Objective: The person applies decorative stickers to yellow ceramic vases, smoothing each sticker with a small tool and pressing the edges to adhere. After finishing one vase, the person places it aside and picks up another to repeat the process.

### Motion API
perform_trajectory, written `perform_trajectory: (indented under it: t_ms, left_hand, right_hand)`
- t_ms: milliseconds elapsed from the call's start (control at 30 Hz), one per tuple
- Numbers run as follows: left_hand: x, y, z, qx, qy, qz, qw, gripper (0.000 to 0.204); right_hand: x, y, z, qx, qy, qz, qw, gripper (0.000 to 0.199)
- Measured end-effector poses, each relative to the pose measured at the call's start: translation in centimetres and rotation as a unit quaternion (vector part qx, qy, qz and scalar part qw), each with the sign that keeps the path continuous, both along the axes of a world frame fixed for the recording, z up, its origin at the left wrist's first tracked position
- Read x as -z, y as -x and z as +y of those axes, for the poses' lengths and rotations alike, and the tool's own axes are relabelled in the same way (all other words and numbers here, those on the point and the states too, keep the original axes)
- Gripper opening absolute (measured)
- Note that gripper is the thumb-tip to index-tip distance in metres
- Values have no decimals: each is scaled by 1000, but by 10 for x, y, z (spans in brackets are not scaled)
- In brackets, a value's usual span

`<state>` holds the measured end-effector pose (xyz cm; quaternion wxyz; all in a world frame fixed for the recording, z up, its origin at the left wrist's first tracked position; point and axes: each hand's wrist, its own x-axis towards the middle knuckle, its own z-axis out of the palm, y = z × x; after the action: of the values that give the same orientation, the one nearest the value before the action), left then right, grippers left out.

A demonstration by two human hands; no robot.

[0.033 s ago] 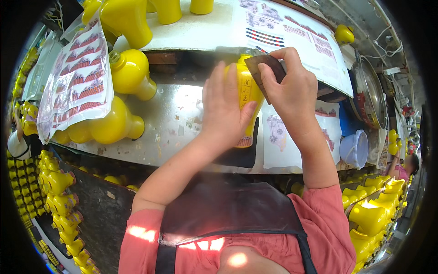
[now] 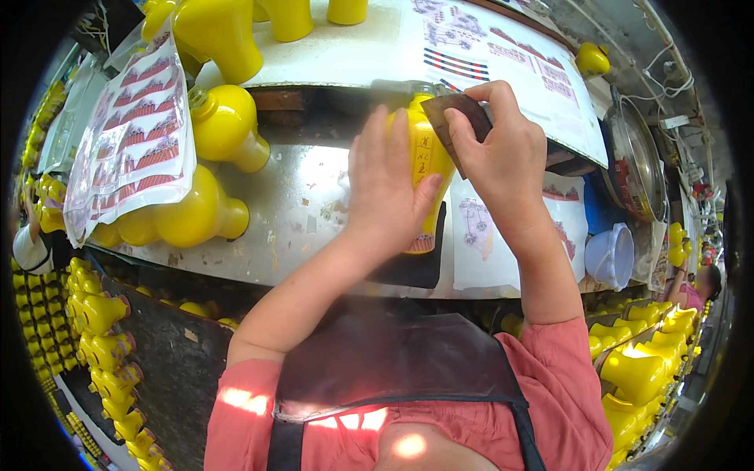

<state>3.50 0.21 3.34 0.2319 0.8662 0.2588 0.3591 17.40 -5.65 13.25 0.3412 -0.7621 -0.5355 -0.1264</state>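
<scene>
A yellow vase with a dark-lettered panel down its front and a reddish band near its lower end is in front of me on the workbench. My left hand is laid along the vase's left side, its fingers stretched out and slightly blurred, the thumb reaching over the front. In my right hand is a thin, dark brown flat scraper, pinched between thumb and fingers. One long edge of it meets the vase's upper right side. Under the vase's lower part shows a black cloth.
Printed transfer sheets lie right of the vase, near a small pale blue bucket. More sheets drape over yellow vases at left. A raised white board crosses the back. Stacked yellow vases stand on both sides.
</scene>
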Motion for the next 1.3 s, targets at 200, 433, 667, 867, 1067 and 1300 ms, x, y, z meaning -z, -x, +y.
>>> perform_trajectory:
  t_ms: [200,433,667,867,1067,1300]
  left_hand:
    - [-2,-1,-1,-4,15,1,1000,110]
    - [-2,-2,-4,-6,43,-21,999,118]
    - [-1,-1,3,8,73,-59,996,104]
    - [6,-14,34,48,335,-154,928,53]
    - [1,-23,28,103,527,-277,797,44]
    - [-13,-18,26,111,553,-290,773,51]
  right_hand:
    - [-15,-13,2,9,39,1,999,24]
    - [-20,-24,21,-113,93,75,986,26]
    - [-23,-33,34,-155,97,154,971,26]
    - [-20,-35,19,-60,79,23,995,27]
    - [18,-29,-19,-87,-37,142,985,21]
    - [54,8,-65,-264,-79,-55,960,26]
